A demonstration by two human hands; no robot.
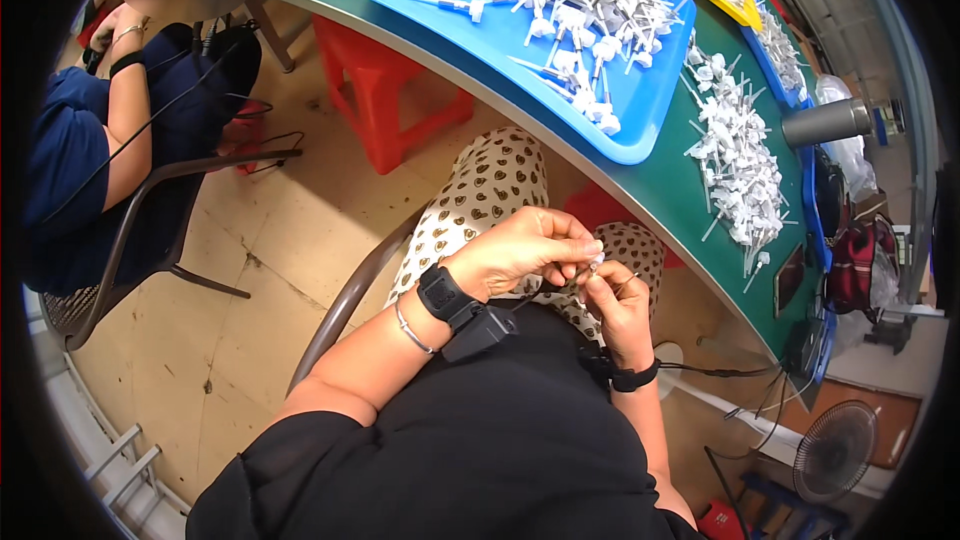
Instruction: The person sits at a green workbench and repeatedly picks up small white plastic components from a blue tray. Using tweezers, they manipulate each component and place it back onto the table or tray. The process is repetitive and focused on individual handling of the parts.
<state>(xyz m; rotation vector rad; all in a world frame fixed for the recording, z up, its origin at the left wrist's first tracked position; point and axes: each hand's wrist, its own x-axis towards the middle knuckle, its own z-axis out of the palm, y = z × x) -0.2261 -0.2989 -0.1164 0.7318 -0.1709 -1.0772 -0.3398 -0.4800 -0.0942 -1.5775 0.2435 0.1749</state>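
Above my lap, my left hand (540, 248) pinches a small white plastic part (598, 259) between thumb and fingertips. My right hand (620, 310) meets it from the right, its thumb and fingers closed at the same part; what lies between those fingers is mostly hidden. On the green table (480, 70) ahead, a blue tray (625, 145) carries a heap of white plastic parts with thin stems (590, 0). To its right, a loose pile of similar white parts (738, 155) lies directly on the tabletop.
A yellow tray (750, 12) of white parts stands farther back. A dark grey cylinder (828, 123) and a phone (789, 278) rest at the right. A red stool (375, 90) sits under the table. At left, another person sits on a chair (150, 180). A fan (836, 450) is lower right.
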